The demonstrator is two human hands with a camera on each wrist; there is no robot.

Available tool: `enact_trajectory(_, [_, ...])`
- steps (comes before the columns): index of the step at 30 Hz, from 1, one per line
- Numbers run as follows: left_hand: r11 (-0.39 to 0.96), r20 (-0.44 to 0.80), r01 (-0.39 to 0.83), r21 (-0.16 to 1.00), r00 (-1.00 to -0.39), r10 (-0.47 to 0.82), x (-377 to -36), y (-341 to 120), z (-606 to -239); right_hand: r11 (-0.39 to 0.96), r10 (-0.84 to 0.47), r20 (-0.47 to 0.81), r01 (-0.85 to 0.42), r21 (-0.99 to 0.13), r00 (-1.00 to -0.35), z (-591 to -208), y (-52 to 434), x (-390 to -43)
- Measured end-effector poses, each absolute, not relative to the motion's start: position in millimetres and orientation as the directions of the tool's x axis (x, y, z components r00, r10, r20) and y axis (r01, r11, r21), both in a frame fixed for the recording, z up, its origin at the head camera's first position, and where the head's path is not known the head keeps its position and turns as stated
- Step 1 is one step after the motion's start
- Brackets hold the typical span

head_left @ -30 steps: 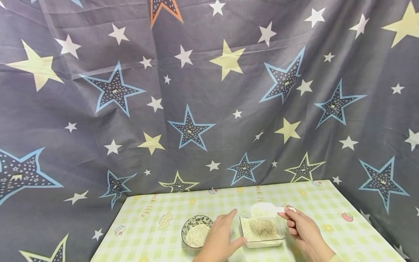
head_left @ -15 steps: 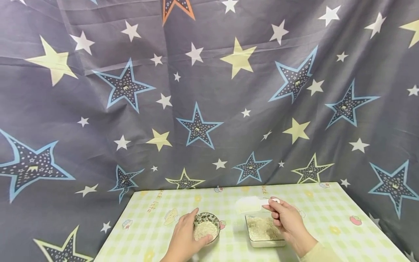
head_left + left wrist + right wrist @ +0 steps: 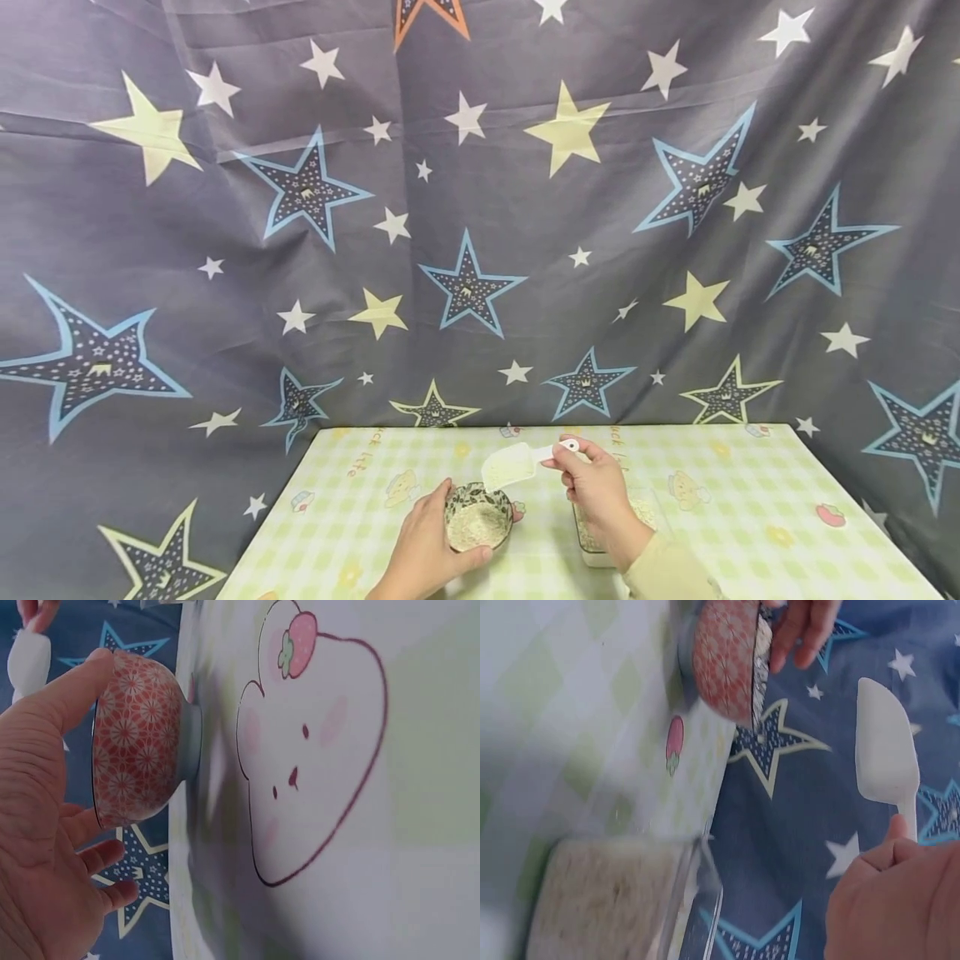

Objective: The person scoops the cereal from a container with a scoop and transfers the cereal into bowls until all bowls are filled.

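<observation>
My left hand [image 3: 429, 542] holds a small bowl [image 3: 139, 742] on the table, thumb and fingers at opposite sides of it. The bowl is red and flower-patterned outside, leaf-patterned inside, with pale grains in it. In the head view, the white scoop [image 3: 510, 465] is above the bowl's far right rim, its blade pointing left. My right hand [image 3: 600, 492] pinches the scoop's handle. Whatever lies inside the scoop is hard to make out. Beneath the right hand stands a clear rectangular container [image 3: 709, 885] of pale grains, partly hidden by hand and sleeve in the head view.
A green-and-white checked cloth [image 3: 750, 533] with cartoon prints covers the table. Behind its far edge hangs a dark curtain [image 3: 495, 375] patterned with stars.
The right hand has carried the scoop left, from over the clear container to over the bowl. My left hand has gone from beside the container to the bowl and now holds it.
</observation>
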State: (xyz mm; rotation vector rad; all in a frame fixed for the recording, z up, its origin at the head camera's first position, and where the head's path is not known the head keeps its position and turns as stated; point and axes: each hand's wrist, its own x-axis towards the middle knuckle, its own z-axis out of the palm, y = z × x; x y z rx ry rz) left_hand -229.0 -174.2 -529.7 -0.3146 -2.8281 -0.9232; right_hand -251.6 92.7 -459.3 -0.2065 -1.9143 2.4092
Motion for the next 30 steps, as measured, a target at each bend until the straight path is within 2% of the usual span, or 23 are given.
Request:
enact_trajectory(9, [0.759, 0.221, 0.258, 0.598, -0.963, 0.153, -228, -175, -532, -0.07, 0.137, 0.064, -0.074, -0.995, -0.989, -468, 61, -253])
enact_trajectory(15, [0.755, 0.201, 0.243, 0.61, -0.968, 0.149, -228, -177, -529, 0.016, 0.084, 0.231, -0.23, -0.973, -0.969, -472, 53, -249])
enact_trajectory(20, [0.748, 0.174, 0.222, 0.625, -0.974, 0.143, -230, -176, -530, 0.157, 0.035, 0.401, -0.391, -0.907, -0.915, -471, 55, -242])
enact_trajectory(23, [0.749, 0.166, 0.214, 0.627, -0.976, 0.14, -231, -176, -531, 0.276, -0.022, 0.574, -0.557, -0.783, -0.818, -472, 58, -237])
enact_trajectory(27, [0.75, 0.165, 0.215, 0.626, -0.976, 0.143, -232, -176, -533, 0.391, -0.132, 0.794, -0.767, -0.508, -0.593, -477, 65, -232])
enact_trajectory(30, [0.748, 0.165, 0.213, 0.629, -0.976, 0.139, -231, -177, -534, 0.411, -0.196, 0.867, -0.841, -0.353, -0.459, -481, 70, -230])
